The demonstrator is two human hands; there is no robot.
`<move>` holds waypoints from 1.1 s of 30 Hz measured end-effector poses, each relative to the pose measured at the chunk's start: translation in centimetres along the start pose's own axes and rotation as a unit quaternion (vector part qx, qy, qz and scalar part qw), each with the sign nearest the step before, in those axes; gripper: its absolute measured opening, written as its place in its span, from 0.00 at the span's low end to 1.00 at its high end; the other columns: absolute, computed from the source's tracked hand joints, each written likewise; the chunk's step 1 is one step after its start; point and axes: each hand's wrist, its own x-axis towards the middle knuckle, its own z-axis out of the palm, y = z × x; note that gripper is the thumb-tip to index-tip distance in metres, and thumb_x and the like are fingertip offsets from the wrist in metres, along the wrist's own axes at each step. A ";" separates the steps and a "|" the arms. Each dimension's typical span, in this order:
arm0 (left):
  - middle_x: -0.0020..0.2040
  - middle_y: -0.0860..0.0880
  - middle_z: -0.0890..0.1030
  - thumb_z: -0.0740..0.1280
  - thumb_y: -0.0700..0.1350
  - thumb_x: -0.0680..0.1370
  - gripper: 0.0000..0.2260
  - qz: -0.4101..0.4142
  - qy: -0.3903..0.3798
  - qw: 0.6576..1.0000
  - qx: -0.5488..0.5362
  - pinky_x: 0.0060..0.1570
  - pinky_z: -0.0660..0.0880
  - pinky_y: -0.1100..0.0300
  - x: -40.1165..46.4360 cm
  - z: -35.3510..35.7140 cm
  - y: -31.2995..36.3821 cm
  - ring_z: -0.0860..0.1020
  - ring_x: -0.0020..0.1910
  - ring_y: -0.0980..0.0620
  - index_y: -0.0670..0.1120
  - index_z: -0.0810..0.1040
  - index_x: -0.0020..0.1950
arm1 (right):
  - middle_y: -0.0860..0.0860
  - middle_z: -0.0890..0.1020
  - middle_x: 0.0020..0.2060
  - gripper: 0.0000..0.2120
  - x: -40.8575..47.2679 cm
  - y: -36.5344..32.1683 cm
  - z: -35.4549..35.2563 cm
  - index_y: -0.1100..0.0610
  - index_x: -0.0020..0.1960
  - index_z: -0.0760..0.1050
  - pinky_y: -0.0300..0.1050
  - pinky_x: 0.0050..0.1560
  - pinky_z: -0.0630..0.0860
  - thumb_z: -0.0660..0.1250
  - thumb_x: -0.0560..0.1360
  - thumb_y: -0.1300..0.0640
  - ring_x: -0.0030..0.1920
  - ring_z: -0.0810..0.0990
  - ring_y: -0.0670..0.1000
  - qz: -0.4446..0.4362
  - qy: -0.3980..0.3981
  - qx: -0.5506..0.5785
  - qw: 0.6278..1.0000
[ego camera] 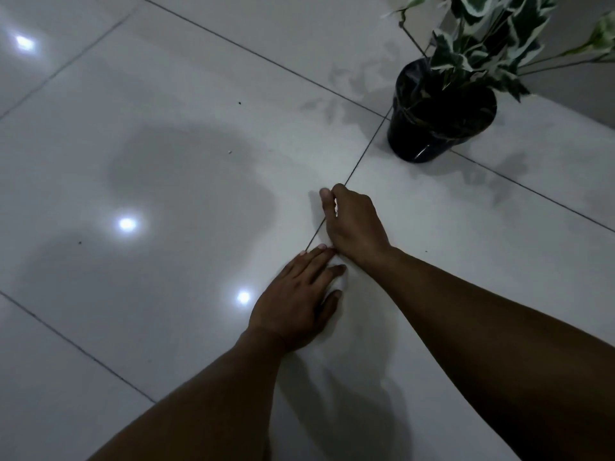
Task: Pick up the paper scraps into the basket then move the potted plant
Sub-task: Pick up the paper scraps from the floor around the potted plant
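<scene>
My right hand (352, 221) rests on the white floor tiles with its fingers curled around a white paper scrap (336, 207) that shows only as a sliver between thumb and fingers. My left hand (296, 301) lies just below it, palm down, fingers bent over another white paper scrap (339, 282) pressed to the floor. A potted plant (439, 121) in a glossy black pot with green, white-edged leaves stands at the upper right, well beyond both hands. No basket is in view.
Glossy white floor tiles (166, 161) with dark grout lines fill the view and mirror ceiling lights. A few tiny dark specks lie on the tiles. A wall base (572, 94) runs behind the plant at the right.
</scene>
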 end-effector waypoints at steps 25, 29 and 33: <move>0.60 0.51 0.82 0.64 0.54 0.78 0.14 -0.135 -0.245 0.959 0.051 0.63 0.74 0.53 11.0 -16.2 6.1 0.77 0.63 0.48 0.53 0.78 0.62 | 0.60 0.81 0.56 0.27 -2.5 -2.4 -18.1 0.62 0.55 0.75 0.48 0.50 0.71 0.52 0.82 0.39 0.54 0.78 0.60 0.276 -0.074 0.022 0.958; 0.67 0.50 0.76 0.63 0.54 0.80 0.16 -0.114 -0.304 0.942 0.090 0.66 0.70 0.53 12.3 -24.3 12.1 0.73 0.68 0.48 0.52 0.76 0.66 | 0.60 0.78 0.62 0.26 -5.2 -5.6 -27.6 0.62 0.63 0.73 0.49 0.55 0.70 0.54 0.82 0.40 0.62 0.76 0.61 0.282 -0.085 -0.021 0.956; 0.68 0.49 0.76 0.63 0.54 0.80 0.17 -0.084 -0.309 0.943 0.091 0.68 0.69 0.52 14.1 -34.5 20.8 0.72 0.68 0.48 0.51 0.76 0.67 | 0.59 0.78 0.61 0.24 -8.4 -10.3 -39.3 0.61 0.61 0.74 0.49 0.54 0.70 0.54 0.83 0.42 0.61 0.77 0.61 0.272 -0.086 -0.056 0.957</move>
